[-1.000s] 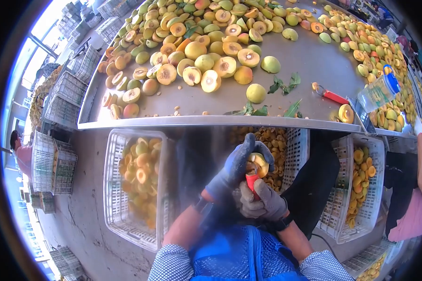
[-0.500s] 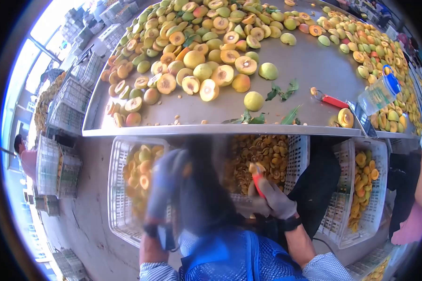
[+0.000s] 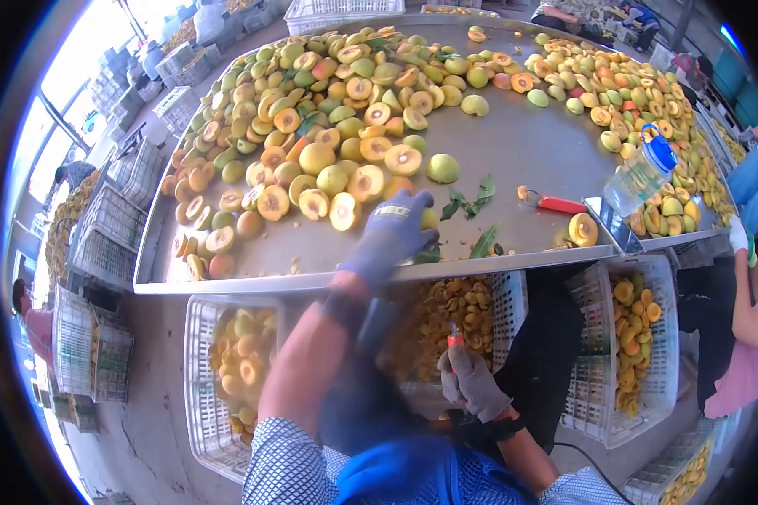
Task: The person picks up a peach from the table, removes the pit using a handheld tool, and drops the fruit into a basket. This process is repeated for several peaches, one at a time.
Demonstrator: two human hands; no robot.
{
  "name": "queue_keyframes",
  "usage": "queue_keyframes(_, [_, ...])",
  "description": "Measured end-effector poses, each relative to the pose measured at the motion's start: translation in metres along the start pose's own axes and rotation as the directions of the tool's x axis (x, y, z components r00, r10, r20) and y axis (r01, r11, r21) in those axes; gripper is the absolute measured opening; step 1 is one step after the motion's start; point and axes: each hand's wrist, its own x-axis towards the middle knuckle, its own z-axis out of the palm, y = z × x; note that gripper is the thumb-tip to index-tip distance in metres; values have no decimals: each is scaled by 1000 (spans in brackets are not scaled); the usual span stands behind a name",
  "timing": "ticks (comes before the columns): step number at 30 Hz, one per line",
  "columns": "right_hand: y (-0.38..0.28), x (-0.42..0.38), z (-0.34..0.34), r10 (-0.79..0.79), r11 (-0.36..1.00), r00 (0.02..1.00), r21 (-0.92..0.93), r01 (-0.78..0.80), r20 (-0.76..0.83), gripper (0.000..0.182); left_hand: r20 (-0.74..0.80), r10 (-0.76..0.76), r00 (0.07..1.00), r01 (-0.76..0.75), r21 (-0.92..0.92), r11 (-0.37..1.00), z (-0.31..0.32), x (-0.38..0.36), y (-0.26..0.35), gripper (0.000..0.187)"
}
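My left hand (image 3: 392,234), in a grey glove, reaches over the front edge of the metal table (image 3: 514,143). Its fingers curl over a yellow peach (image 3: 429,220), mostly hidden beneath them; the thumb's contact is hidden. Just beyond lie cut peach halves (image 3: 344,210) and a whole green-yellow peach (image 3: 442,168). Below the table edge my right hand (image 3: 475,385), also gloved, is closed round a red-handled tool (image 3: 455,341) with a short metal tip pointing up. Behind that tip stands a crate of orange fruit pieces (image 3: 459,307).
White crates of fruit stand at left (image 3: 190,379) and right (image 3: 667,370). On the table are a second red-handled tool (image 3: 560,204), a phone-like slab (image 3: 615,225), a water bottle (image 3: 640,177) and leaves (image 3: 484,242). A co-worker's gloved hand (image 3: 738,234) is at far right.
My left hand has risen from beside the left crate to the peach on the table. My right hand still grips its tool; the fruit piece at the tip is gone. The view has tilted up.
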Motion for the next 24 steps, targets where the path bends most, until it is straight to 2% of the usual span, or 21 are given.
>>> queue_keyframes(2, [-4, -3, 0, -45, 997, 995, -71, 39, -84, 44, -56, 28, 998, -31, -66, 997, -1, -10, -2, 50])
queue_keyframes(3, [-4, -1, -2, -44, 997, 995, -63, 39, -84, 44, -25, -91, 996, 68, -488, 870, -9, -23, 2, 48])
queue_keyframes(4, [-3, 2, -4, -203, 975, 977, -108, 196, -66, 42, 57, -193, 980, 158, -810, 565, -18, -39, 8, 46])
queue_keyframes(5, [0, 4, -3, -351, 928, 936, -149, 342, -37, 39, 29, -222, 975, 123, -896, 426, -37, -60, 25, 40])
queue_keyframes(6, [-7, 3, 2, -337, 933, 941, -142, 330, -26, 39, -10, -278, 961, 49, -978, 203, -33, -76, 31, 40])
queue_keyframes(8, [-33, -3, 20, -519, 716, 850, -497, 490, 90, 34, -18, -269, 963, -26, -999, -25, -34, -103, 48, 41])
queue_keyframes(9, [-40, -2, 27, -510, 721, 855, -494, 486, 96, 34, -15, -281, 960, -22, -999, -23, -22, -111, 46, 41])
queue_keyframes(10, [-46, -1, 33, -624, 586, 766, -555, 590, 156, 32, -151, -325, 934, -43, -948, 316, -4, -116, 41, 34])
queue_keyframes(11, [-50, -1, 38, -718, 430, 659, -604, 671, 222, 31, -289, -316, 904, -36, -786, 617, 1, -117, 44, 28])
queue_keyframes(12, [-51, -2, 42, -717, 432, 663, -609, 665, 215, 31, -282, -315, 906, -34, -791, 611, 4, -120, 48, 28])
queue_keyframes(14, [-52, -4, 46, -654, 468, 721, -627, 623, 229, 30, -18, -375, 927, 46, -986, 162, 4, -125, 59, 22])
queue_keyframes(15, [-50, -4, 46, -653, 467, 723, -631, 619, 225, 30, -51, -342, 938, -85, -993, -84, 18, -123, 51, 23])
queue_keyframes(16, [-47, -2, 46, -642, 479, 739, -646, 594, 203, 32, -50, -343, 938, -85, -993, -88, 23, -125, 49, 23])
queue_keyframes(17, [-46, -1, 46, -630, 490, 755, -661, 569, 182, 35, -254, -336, 907, -74, -881, 467, 26, -126, 47, 21])
queue_keyframes(18, [-45, -1, 47, -630, 487, 754, -662, 569, 185, 35, -422, -219, 880, -17, -489, 872, 28, -127, 46, 19])
queue_keyframes(19, [-43, -2, 48, -619, 505, 768, -664, 552, 168, 37, -481, -182, 858, -41, -416, 908, 31, -127, 48, 21])
queue_keyframes(20, [-42, -2, 50, -607, 523, 781, -664, 535, 151, 38, -482, -184, 857, -39, -416, 908, 27, -126, 56, 21])
queue_keyframes(21, [-40, -1, 51, -606, 524, 781, -663, 534, 150, 38, -386, -358, 850, -45, -731, 681, 19, -127, 69, 24])
queue_keyframes(22, [-38, 0, 52, -575, 565, 809, -655, 501, 123, 40, -230, -481, 846, -54, -934, 352, 14, -128, 75, 27])
queue_keyframes(23, [-36, 1, 52, -541, 605, 835, -646, 466, 96, 42, -173, -517, 838, -19, -957, 289, 17, -128, 72, 27])
queue_keyframes(24, [-31, 4, 52, -540, 606, 836, -646, 465, 94, 42, -171, -517, 839, -17, -957, 288, 19, -129, 70, 27])
